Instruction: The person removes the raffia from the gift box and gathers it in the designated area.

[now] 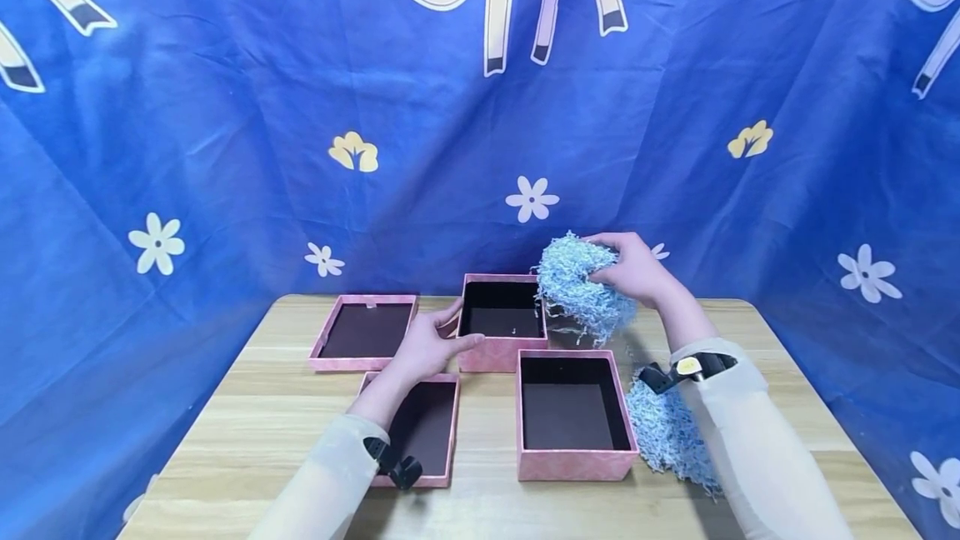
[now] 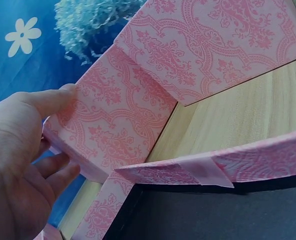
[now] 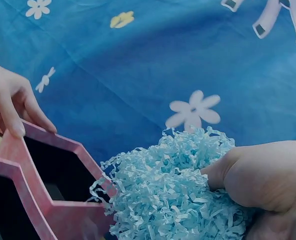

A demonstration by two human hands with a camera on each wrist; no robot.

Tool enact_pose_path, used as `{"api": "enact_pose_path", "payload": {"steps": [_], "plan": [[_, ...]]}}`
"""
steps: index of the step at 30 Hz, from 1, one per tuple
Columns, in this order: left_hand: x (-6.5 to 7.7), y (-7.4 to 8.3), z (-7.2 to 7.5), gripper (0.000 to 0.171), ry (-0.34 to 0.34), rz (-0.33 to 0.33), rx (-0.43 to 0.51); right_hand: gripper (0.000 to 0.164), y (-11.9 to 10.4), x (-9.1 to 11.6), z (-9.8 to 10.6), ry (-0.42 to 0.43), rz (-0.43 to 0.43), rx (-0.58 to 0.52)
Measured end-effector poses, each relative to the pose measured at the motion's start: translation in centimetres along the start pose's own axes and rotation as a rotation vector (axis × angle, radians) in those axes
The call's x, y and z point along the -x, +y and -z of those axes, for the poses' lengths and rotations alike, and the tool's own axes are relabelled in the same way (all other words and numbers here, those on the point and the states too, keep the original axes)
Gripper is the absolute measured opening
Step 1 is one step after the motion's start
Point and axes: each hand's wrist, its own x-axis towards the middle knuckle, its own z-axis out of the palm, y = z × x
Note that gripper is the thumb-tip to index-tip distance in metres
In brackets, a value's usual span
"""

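A clump of light-blue shredded paper (image 1: 573,282) is gripped by my right hand (image 1: 637,267), raised at the right rim of the far pink patterned box (image 1: 502,354). Stray strands dangle over that rim. My left hand (image 1: 427,347) holds this box at its left side, the thumb on the front near the corner and the fingers round the side. Inside, the box is dark, with a tiny light scrap on its bottom. In the left wrist view the left thumb and fingers touch the box's patterned wall (image 2: 108,115).
A second open pink box (image 1: 577,465) stands nearer on the wooden table (image 1: 240,457). More blue shredded paper (image 1: 667,432) lies right of it, partly under my right forearm. Two shallow pink lids lie left, one far (image 1: 348,365), one near (image 1: 412,482). A blue curtain (image 1: 450,157) hangs behind.
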Motion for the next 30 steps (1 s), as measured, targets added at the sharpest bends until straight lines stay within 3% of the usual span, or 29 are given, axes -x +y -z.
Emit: {"api": "enact_pose_path", "payload": {"steps": [12,22,30], "plan": [[0.0,0.2,0.0,0.084,0.001,0.025,0.011,0.061,4.2,1.6,1.8,0.011,-0.074,0.032],[0.2,0.2,0.1,0.084,-0.001,0.032,0.010,0.061,7.6,2.4,0.9,0.031,-0.074,0.041],[0.2,0.0,0.1,0.084,-0.005,0.027,0.003,0.061,9.1,3.1,0.0,0.021,-0.121,0.046]]}}
